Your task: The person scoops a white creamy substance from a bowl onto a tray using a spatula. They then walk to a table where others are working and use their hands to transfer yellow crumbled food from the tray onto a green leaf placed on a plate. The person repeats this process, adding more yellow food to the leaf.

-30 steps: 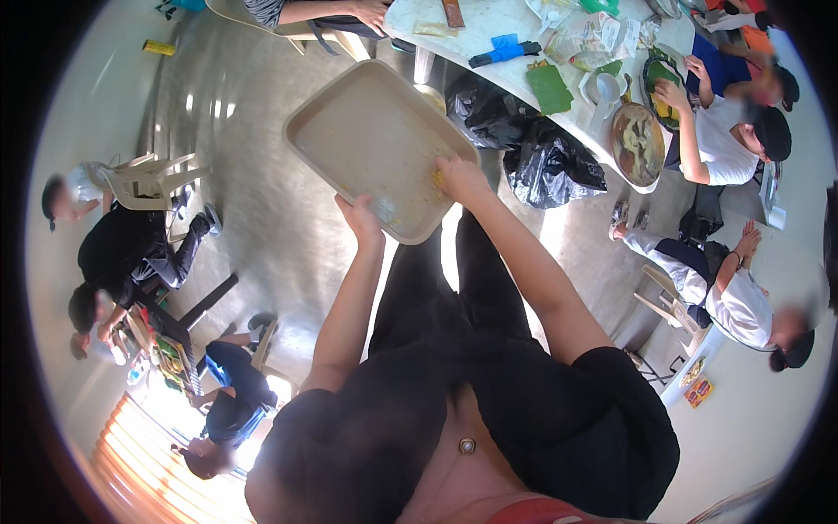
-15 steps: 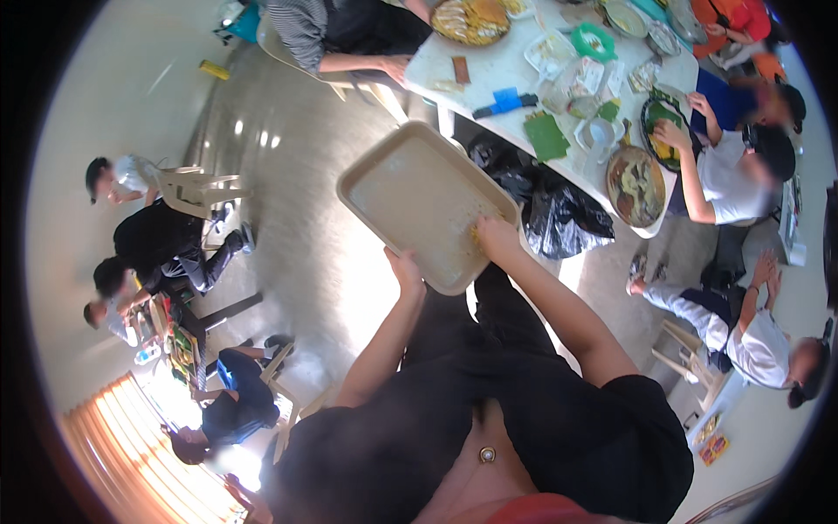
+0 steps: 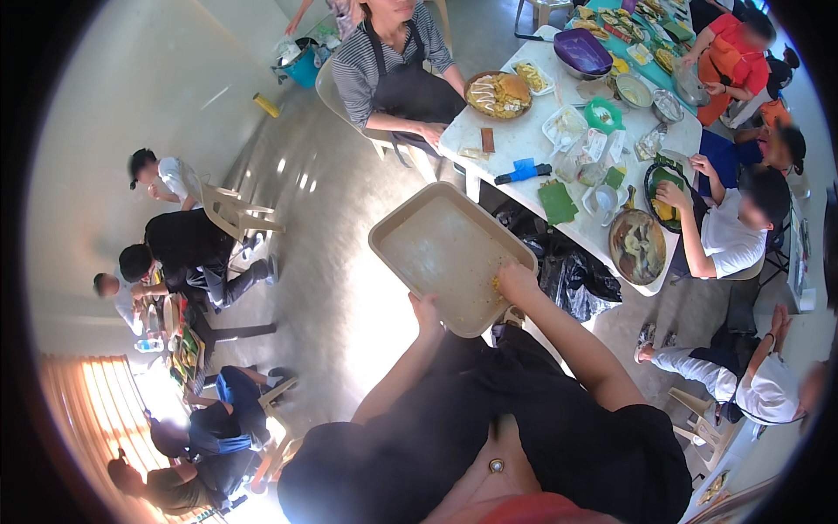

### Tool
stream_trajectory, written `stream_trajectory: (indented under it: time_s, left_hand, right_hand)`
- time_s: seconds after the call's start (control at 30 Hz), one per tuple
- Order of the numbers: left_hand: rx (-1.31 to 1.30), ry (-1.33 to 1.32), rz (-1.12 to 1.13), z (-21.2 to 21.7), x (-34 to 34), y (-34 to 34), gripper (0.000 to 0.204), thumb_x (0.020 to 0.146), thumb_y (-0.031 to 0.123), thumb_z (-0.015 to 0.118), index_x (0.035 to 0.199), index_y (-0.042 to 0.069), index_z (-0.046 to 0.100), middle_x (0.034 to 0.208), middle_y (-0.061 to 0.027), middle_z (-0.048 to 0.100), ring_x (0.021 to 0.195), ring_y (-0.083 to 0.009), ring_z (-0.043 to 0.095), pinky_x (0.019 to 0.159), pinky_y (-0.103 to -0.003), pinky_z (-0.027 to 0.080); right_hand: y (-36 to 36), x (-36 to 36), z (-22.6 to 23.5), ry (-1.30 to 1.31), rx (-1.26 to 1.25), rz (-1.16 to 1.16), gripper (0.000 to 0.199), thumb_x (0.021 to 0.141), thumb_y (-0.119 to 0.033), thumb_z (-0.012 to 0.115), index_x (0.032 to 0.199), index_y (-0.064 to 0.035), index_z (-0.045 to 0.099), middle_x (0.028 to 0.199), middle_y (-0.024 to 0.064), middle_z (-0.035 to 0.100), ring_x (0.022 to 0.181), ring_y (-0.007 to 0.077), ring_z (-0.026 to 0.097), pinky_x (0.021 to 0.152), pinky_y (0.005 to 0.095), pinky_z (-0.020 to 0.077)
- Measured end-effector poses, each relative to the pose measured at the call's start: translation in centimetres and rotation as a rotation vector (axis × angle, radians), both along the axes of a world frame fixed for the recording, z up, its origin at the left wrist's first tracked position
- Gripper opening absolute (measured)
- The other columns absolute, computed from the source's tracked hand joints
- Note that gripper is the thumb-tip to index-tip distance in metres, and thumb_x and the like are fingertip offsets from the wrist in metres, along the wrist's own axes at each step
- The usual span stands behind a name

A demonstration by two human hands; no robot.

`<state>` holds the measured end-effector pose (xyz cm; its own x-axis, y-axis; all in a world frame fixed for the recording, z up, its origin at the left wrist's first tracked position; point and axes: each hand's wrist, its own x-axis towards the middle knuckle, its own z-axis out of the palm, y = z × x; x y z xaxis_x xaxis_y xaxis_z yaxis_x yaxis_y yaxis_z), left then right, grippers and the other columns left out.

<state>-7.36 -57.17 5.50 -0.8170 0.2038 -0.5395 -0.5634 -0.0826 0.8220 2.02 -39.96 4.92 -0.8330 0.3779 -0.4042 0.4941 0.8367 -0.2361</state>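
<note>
A beige rectangular tray (image 3: 436, 253) with a raised rim is held out in front of my body. My left hand (image 3: 426, 316) is closed on its near left edge, with the thumb over the rim. Over the near right rim comes my right hand (image 3: 517, 284), its fingers bunched together against the tray's inner surface. Small yellow food bits (image 3: 497, 284) show at those fingertips, and darker crumbs lie around them. The right fingers' undersides are hidden. Pale smears mark the rest of the tray's bottom.
Beyond the tray stands a white table (image 3: 515, 144) with bowls, plates of food and a green leaf piece (image 3: 557, 203). Black plastic bags (image 3: 580, 284) sit beneath it. A person in a striped shirt (image 3: 353, 87) sits at its left end; others sit right and left.
The view has tilted up, so the tray and table appear lower and more of the far table shows. Both hands keep about the same places on the tray.
</note>
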Motion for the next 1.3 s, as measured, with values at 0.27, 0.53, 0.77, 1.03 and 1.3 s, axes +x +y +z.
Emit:
stream_trajectory:
  time_s: [0.27,0.53,0.77,1.03,1.3]
  left_hand:
    - [0.009,0.032,-0.017,0.0,-2.9,-0.8,0.056,0.065,0.0,0.044,0.119,0.002,0.029,0.111,-0.0163,0.044,0.104,-0.0276,0.045,0.088,-0.036,0.038]
    - [0.016,0.078,-0.052,0.9,-5.7,-1.5,0.05,0.066,0.0,0.041,0.115,0.002,0.032,0.112,-0.0152,0.043,0.105,-0.0277,0.044,0.09,-0.037,0.038]
    - [-0.006,0.133,-0.101,-0.6,-8.2,-2.6,0.051,0.065,0.001,0.042,0.115,0.003,0.033,0.112,-0.015,0.043,0.103,-0.0269,0.045,0.089,-0.036,0.038]
    - [0.003,0.1,-0.105,-0.1,-10.9,-2.9,0.05,0.065,0.0,0.043,0.114,0.002,0.032,0.107,-0.0153,0.045,0.101,-0.0267,0.045,0.088,-0.036,0.037]
    - [0.024,0.099,-0.15,0.0,-11.6,-1.5,0.055,0.067,0.0,0.044,0.119,0.002,0.029,0.112,-0.0167,0.043,0.104,-0.0282,0.044,0.09,-0.038,0.037]
  right_hand:
    - [-1.0,-2.1,0.1,0.071,0.104,-0.029,0.012,0.077,-0.009,0.052,0.088,-0.0048,0.055,0.087,0.0158,0.06,0.083,0.0301,0.061,0.066,0.0355,0.052]
    - [-2.6,-4.6,0.7,0.072,0.142,-0.048,0.016,0.076,-0.008,0.052,0.092,-0.0034,0.052,0.085,0.0176,0.058,0.08,0.03,0.061,0.065,0.0348,0.0519]
    - [-4.9,-6.1,0.3,0.122,0.179,-0.099,0.017,0.075,-0.008,0.054,0.091,-0.0031,0.053,0.084,0.0166,0.057,0.077,0.0279,0.061,0.062,0.0312,0.0516]
    - [-5.5,-8.3,0.9,0.142,0.146,-0.098,0.014,0.075,-0.008,0.054,0.089,-0.0051,0.055,0.078,0.0117,0.06,0.075,0.0248,0.062,0.063,0.0318,0.0513]
    - [-4.2,-8.7,1.1,0.14,0.043,-0.177,0.012,0.075,-0.006,0.051,0.086,-0.0035,0.056,0.075,0.0152,0.061,0.074,0.0302,0.063,0.062,0.0386,0.051]
